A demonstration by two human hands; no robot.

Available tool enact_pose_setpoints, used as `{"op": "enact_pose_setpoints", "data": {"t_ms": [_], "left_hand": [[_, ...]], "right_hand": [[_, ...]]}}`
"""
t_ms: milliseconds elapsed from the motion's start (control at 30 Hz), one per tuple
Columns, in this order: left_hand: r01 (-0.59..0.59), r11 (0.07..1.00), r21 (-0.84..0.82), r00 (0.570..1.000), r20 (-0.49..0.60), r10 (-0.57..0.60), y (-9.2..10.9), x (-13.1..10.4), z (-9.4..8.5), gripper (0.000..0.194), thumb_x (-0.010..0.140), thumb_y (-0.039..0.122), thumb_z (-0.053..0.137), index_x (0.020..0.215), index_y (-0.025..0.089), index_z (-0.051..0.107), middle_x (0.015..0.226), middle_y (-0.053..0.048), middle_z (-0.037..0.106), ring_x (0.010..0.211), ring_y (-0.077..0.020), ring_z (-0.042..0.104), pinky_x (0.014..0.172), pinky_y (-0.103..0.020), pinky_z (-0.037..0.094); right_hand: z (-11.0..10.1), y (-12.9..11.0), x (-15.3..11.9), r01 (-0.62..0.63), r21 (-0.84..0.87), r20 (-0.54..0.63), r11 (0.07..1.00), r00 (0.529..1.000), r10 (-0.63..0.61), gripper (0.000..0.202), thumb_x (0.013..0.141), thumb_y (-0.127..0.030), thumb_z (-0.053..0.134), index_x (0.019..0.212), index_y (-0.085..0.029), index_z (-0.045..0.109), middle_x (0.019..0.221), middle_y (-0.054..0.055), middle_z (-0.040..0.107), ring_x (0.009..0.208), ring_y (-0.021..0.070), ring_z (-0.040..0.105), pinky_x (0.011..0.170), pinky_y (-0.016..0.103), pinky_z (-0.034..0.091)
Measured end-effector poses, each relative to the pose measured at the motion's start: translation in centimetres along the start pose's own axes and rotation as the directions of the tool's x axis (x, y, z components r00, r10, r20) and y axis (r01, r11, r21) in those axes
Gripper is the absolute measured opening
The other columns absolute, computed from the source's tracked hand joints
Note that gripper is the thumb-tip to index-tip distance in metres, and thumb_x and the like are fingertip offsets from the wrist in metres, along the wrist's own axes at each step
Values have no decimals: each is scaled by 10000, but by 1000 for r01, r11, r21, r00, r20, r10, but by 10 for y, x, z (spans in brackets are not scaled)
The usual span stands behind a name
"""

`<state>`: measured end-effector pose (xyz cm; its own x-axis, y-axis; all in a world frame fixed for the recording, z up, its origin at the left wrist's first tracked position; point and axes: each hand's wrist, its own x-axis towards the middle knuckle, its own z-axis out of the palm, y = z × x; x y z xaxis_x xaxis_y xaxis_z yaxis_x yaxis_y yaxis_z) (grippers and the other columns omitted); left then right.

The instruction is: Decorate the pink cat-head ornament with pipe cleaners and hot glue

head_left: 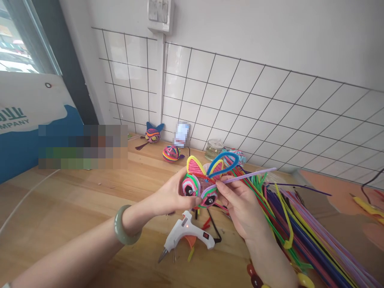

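My left hand is closed round the left side of a pipe-cleaner animal head. The head has pink and yellow ears, ringed pink, green and white eyes with black centres, and a blue loop rising from its top. My right hand pinches a lilac pipe cleaner between thumb and fingers. One end of that stem curves along the rim of the right eye, while the other sticks out to the right. Below the hands a white glue gun lies on the table, its small light lit.
Bundles of coloured pipe cleaners cover the right side. Behind stand a blue-eared finished head, a striped ball-shaped craft, a phone and a glass jar. A wire grid backs the wooden table.
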<state>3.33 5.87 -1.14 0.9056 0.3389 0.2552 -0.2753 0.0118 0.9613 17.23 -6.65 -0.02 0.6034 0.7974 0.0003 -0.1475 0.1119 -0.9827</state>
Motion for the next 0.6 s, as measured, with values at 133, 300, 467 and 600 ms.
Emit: {"op": "enact_pose_setpoints", "data": {"t_ms": [133,300,467,600], "left_hand": [[-14,1000,-6,1000,3,14,-2,-1,-1,544,718,245,729,1188,178,463,1077,-60,603,961,-186,575,866,-329,471],[-11,1000,-16,1000,5,12,-2,0,0,556,722,249,728,1200,182,451,1085,-61,599,975,-190,575,860,-328,471],[-6,1000,-22,1000,2,6,-1,0,1,549,726,271,728,1195,176,460,1067,-67,614,957,-195,589,870,-336,465],[-17,1000,-15,1000,7,18,-3,-1,0,548,723,283,738,1190,194,466,1074,-57,616,967,-193,586,867,-324,463]], "right_hand": [[1,0,-1,11,2,-20,1000,1000,-11,363,597,-434,849,756,-189,633,684,-14,591,631,119,516,554,250,402],[2,0,-1,10,17,-19,1000,1000,-10,361,594,-422,852,762,-192,630,696,-15,598,631,116,518,559,250,411],[3,-1,-1,12,26,-5,1000,1000,-12,355,592,-413,852,755,-195,623,708,-14,600,641,122,530,561,252,418],[4,-1,-1,24,30,5,999,1000,-24,335,605,-399,844,754,-197,624,705,-15,599,634,119,529,557,251,416]]}}
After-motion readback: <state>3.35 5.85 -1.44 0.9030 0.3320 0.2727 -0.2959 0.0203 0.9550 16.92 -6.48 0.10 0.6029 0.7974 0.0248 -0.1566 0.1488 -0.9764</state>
